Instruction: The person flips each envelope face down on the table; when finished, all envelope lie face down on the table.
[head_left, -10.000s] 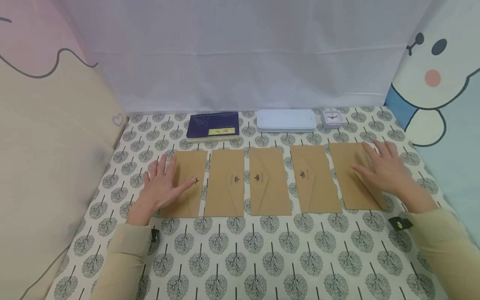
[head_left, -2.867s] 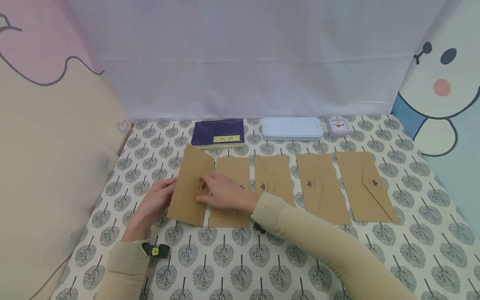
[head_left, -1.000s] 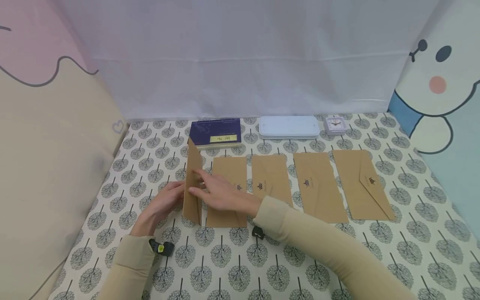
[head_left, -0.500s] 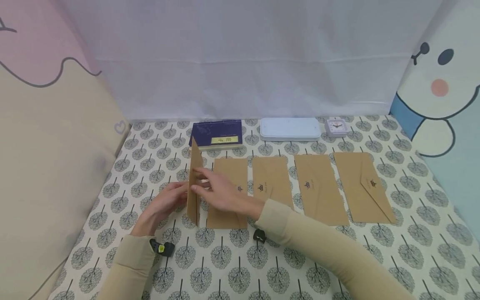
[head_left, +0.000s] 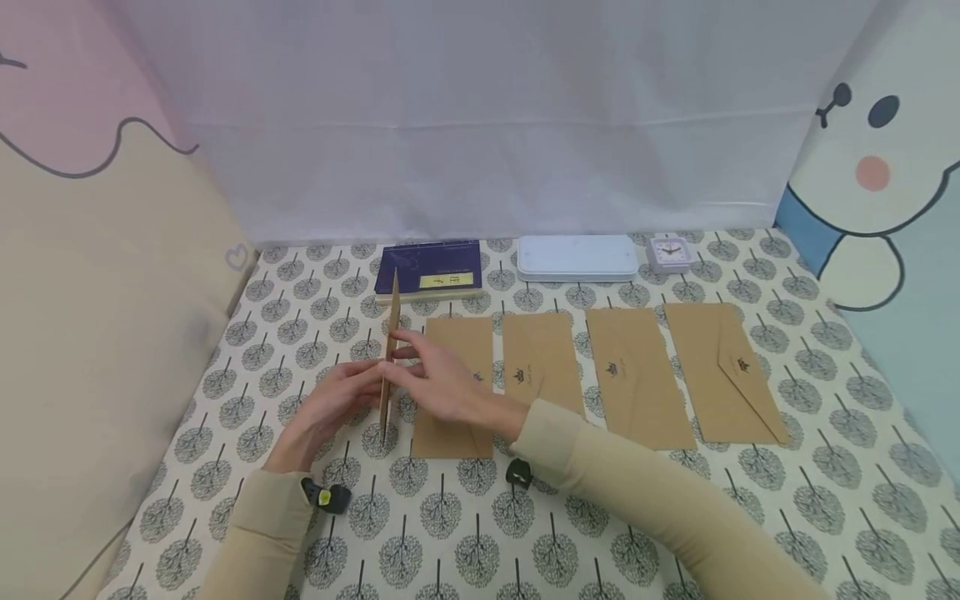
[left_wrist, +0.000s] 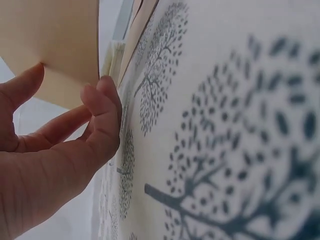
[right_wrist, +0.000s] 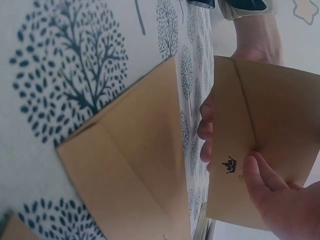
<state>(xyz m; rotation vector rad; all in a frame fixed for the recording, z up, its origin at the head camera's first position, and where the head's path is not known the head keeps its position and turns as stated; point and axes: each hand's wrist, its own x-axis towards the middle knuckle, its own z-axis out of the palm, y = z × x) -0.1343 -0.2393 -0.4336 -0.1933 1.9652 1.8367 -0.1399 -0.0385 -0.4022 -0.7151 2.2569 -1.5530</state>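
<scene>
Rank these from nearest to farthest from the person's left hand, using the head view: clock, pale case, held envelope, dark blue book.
1. Held envelope: touching the left hand.
2. Dark blue book: beyond the hand, slightly right.
3. Pale case: back row, right of the book.
4. Clock: right of the case.

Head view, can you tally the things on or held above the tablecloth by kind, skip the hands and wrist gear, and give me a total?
Brown envelopes: 5 (1 held up, 4 lying flat)
Dark blue book: 1
Pale flat case: 1
Small square clock: 1
Total: 8
</scene>
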